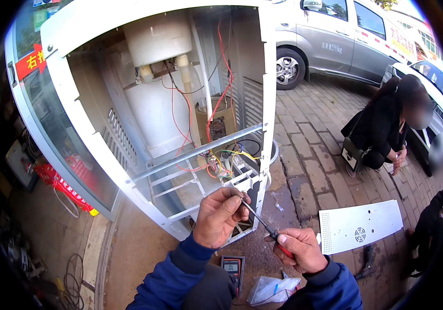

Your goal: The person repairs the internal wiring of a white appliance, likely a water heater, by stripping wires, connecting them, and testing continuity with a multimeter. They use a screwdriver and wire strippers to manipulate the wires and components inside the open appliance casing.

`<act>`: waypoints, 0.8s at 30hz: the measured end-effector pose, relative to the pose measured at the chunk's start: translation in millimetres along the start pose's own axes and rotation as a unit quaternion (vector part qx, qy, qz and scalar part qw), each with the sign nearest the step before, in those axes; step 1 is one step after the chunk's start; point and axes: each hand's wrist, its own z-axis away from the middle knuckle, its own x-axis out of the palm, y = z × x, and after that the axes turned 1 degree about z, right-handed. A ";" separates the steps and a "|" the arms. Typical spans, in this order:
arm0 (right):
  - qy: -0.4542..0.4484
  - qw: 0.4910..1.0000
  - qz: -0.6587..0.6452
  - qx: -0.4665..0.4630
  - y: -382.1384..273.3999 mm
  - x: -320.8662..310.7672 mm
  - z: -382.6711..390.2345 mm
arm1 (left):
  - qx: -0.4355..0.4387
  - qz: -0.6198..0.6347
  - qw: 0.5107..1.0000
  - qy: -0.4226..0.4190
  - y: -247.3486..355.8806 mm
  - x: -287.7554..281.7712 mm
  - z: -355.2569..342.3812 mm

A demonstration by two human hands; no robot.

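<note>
My right hand (306, 250) grips the red and black handle of a screwdriver (261, 220). Its thin shaft points up and left to my left hand (219, 219), whose thumb and fingers are pinched together at the tip. Whatever the left fingers hold there is too small to make out. Both hands are in front of the lower edge of a tall white metal cabinet (90, 147), its front uncovered. Inside it are a round white tank (157, 39), pipes, and loose red, yellow and black wires around a terminal area (221, 164) near the bottom.
A multimeter (231, 266) and a clear plastic bag (269, 290) lie on the ground by my knees. To the right rests a white vented panel (343, 235), with a dark tool (368, 261) beside it. A person (384, 124) crouches beyond; a silver van (325, 39) is parked behind. A glass door (61, 116) stands left.
</note>
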 end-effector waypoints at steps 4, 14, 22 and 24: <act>0.097 0.938 0.260 -0.207 12.9 1.9 -2.7 | -0.018 0.011 1.000 0.013 -1.9 1.9 -2.5; 0.182 0.798 0.471 -0.329 6.6 27.3 -2.5 | -0.021 0.019 0.998 0.057 4.2 -4.4 2.3; 0.038 0.994 -0.104 0.019 4.2 22.2 3.8 | -0.001 -0.022 0.999 0.042 5.1 -2.8 4.0; 0.132 0.951 0.208 -0.184 9.4 33.5 -0.2 | -0.009 -0.020 0.998 0.053 6.3 -0.7 4.0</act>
